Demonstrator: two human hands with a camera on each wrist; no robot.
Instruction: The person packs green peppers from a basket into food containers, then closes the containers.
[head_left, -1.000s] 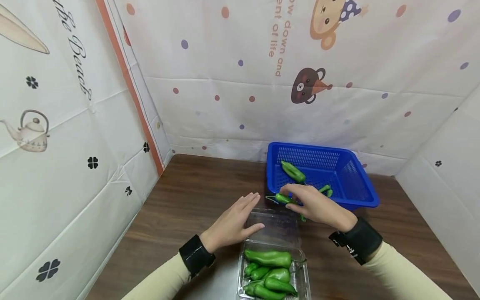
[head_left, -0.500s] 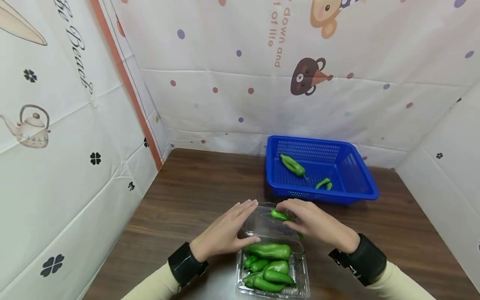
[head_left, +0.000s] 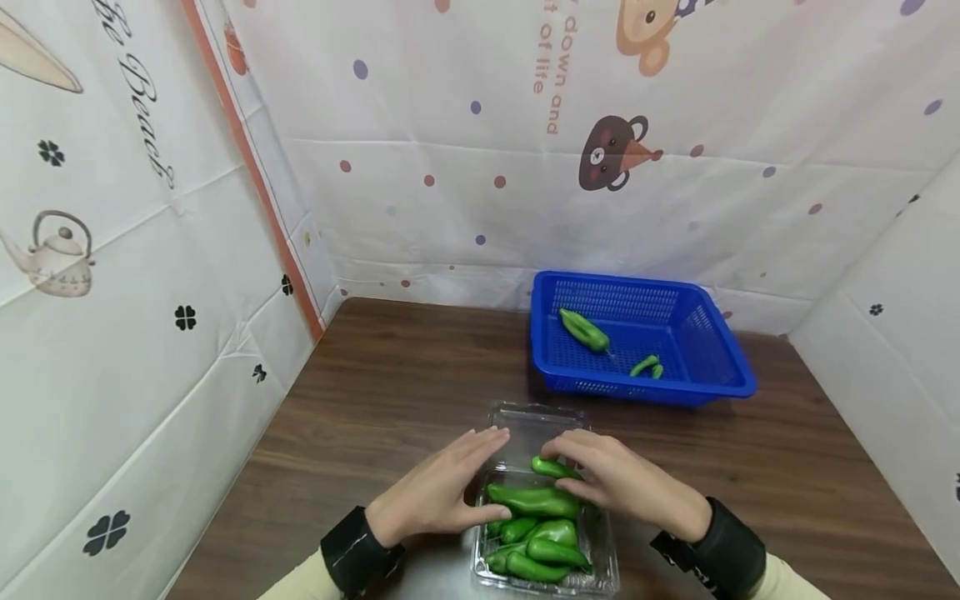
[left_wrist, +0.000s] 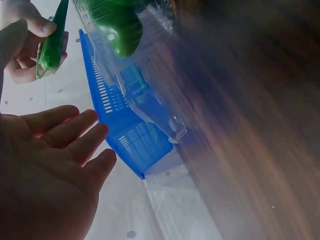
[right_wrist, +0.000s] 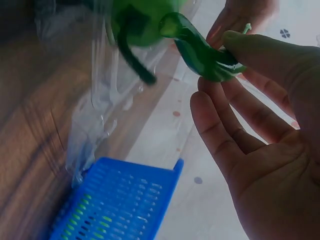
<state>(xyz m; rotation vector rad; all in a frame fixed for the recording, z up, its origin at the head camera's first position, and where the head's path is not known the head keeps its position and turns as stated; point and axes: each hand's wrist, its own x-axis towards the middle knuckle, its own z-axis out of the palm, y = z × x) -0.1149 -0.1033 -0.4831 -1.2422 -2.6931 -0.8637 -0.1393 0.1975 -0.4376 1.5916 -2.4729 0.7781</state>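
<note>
Your right hand (head_left: 626, 487) has its grip pinched on a small green pepper (head_left: 553, 467) over the clear plastic clamshell box (head_left: 600, 575) on the counter, already nearly full; your left hand (head_left: 435, 492), fingers straight, steadies the box; two peppers remain in the blue mesh basket (head_left: 720, 385)

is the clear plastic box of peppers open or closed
Open: the clear plastic box has its lid folded back flat on the table, and the peppers lie uncovered.

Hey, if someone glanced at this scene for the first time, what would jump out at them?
The right hand pinching a small green pepper over the clear plastic box of peppers at the near table edge, the left hand flat beside it. Behind sits a bright blue basket holding more peppers.
</note>
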